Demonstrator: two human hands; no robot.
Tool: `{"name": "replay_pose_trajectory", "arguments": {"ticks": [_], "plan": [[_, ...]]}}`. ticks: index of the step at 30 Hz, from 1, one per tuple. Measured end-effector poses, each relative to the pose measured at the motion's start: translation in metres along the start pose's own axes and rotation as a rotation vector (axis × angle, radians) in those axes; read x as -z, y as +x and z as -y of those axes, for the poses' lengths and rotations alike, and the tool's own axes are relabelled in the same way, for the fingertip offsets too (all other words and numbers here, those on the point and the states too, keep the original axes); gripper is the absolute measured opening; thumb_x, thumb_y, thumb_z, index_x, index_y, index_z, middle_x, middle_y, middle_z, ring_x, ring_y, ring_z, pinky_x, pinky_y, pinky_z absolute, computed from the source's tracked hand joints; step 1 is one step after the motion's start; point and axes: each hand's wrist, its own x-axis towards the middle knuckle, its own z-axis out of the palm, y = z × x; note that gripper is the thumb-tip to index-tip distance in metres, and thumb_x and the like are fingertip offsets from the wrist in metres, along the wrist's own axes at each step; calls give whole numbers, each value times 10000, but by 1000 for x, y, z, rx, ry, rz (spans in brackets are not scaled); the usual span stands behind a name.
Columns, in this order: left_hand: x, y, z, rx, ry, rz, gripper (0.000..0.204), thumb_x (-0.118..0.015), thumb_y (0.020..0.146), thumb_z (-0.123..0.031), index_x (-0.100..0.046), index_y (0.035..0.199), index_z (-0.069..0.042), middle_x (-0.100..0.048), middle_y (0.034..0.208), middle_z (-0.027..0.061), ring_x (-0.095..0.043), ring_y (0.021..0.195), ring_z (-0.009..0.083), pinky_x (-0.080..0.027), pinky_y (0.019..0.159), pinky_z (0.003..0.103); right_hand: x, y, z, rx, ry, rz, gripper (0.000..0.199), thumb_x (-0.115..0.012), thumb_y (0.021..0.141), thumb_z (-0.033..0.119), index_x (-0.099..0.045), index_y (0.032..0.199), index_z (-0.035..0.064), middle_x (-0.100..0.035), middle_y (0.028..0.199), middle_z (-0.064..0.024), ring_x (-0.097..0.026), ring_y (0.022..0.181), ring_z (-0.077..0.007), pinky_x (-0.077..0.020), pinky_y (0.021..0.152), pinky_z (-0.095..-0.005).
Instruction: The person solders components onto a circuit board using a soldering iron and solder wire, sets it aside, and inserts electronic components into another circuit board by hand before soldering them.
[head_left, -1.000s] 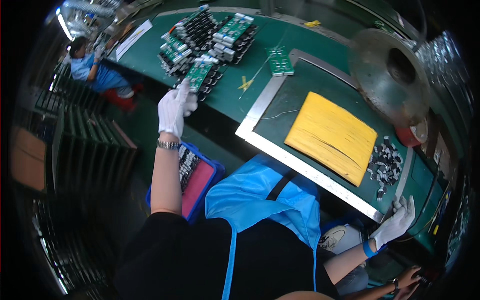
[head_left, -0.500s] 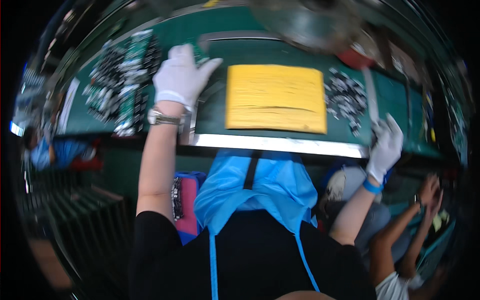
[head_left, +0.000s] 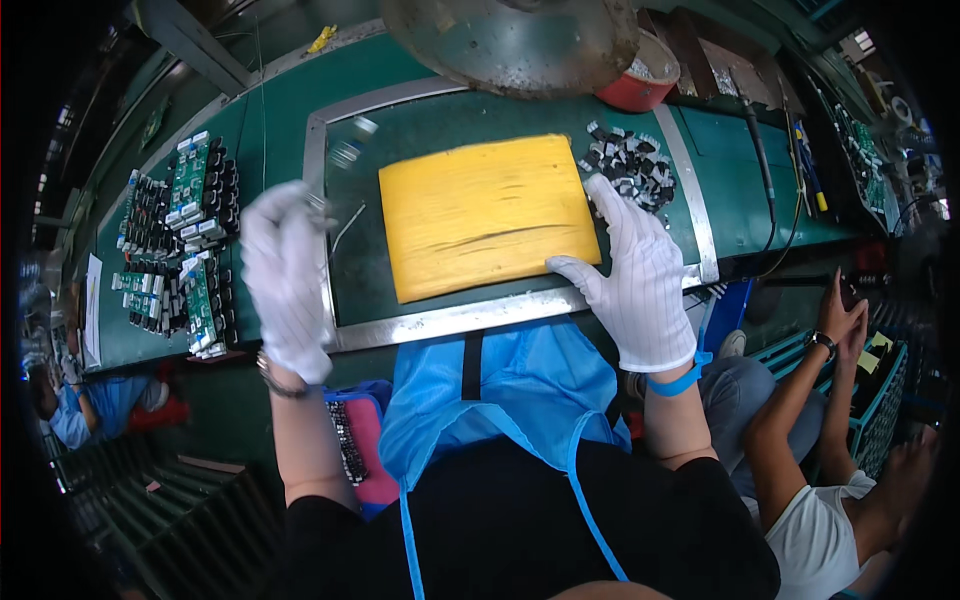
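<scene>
A yellow block or pad [head_left: 490,215] with dark creases lies tilted on the green work surface, inside a metal frame. My right hand [head_left: 640,290], in a white striped glove, is at its right edge, thumb and fingers spread apart and the thumb on the near right corner. To the left of the block, over the frame's left side, hovers my gloved left hand [head_left: 285,280]. Motion blurs its fingers, so I cannot see whether they hold anything. A smeared green-and-white piece [head_left: 352,143] shows beyond it, near the frame's far left corner.
Circuit boards [head_left: 195,200] are stacked at the left. Small black and grey parts [head_left: 630,165] lie heaped right of the block. Overhead hangs a round metal lamp shade [head_left: 510,45], near a red tape roll [head_left: 640,80]. A corded tool [head_left: 755,140] is farther right; another person's hands [head_left: 845,320] are beyond.
My left hand has drawn back nearer from the boards at the far left. My right hand has come from the table's right edge to the yellow block. The whole view has turned.
</scene>
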Motion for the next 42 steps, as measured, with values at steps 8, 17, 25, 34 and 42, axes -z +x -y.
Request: {"name": "replay_pose_trajectory", "arguments": {"ticks": [8,17,25,34,42], "plan": [[-37,-37,-31,287,-576,99,294,-510,999,-102,-522,1250,51,-545,1207,118,-588,1085,170,-504,965,318,-17,4,12,-359,467,-12,834,-801,765,79,-347,1457,-27,-496,1339,-226,-583,1117,-328,-486,941,-381],[-63,69,-1,39,-447,-139,287,-487,1004,-147,-565,1166,77,-553,1025,132,-614,951,197,-538,894,347,-24,74,0,-203,503,-227,610,-763,844,142,-472,1348,-41,-655,1164,-174,-658,1043,-227,-532,887,-333],[-48,4,-44,152,-824,-76,286,-596,894,13,-595,1180,28,-580,1158,163,-604,1041,280,-490,921,382,-48,83,-50,-173,378,-267,434,-707,883,128,-553,1271,11,-696,1109,-153,-690,1008,-223,-541,883,-327],[-69,-57,-89,-354,79,251,382,-758,814,-148,-608,1154,-61,-591,1139,182,-567,1074,383,-484,912,465,33,12,-59,-384,366,-331,256,-697,900,140,-664,1137,49,-736,977,-97,-724,864,-177,-553,738,-275],[-76,-54,-94,-450,107,342,474,-825,737,-274,-626,1123,-83,-598,1078,130,-588,995,337,-488,834,443,19,-29,-52,-284,-192,-48,389,-758,800,190,-637,1153,81,-695,917,-104,-647,871,-309,-507,779,-403]]}}
